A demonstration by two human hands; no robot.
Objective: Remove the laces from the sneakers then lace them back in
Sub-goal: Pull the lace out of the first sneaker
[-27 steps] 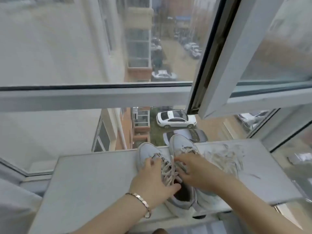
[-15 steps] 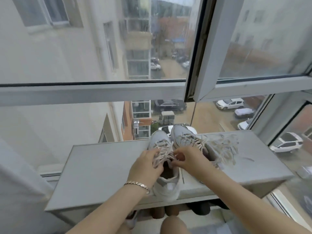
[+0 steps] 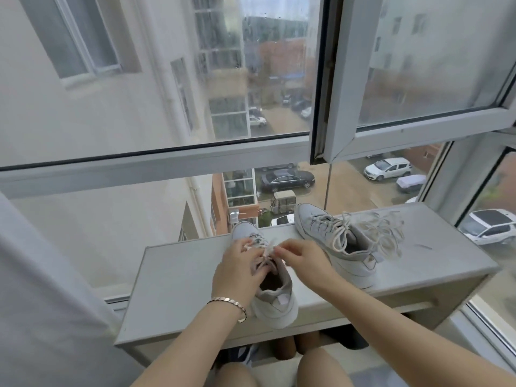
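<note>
I see both hands on the near sneaker: left hand and right hand fingers apparently pinching its lace; second sneaker at two o'clock on the worktop.

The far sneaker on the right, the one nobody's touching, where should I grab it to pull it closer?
Grip the far sneaker at its heel collar, coming from the near side. The heel points toward the person, the opening gapes upward, and loose laces spill over the tongue and right side, so the heel is probably the cleanest hold.
</note>
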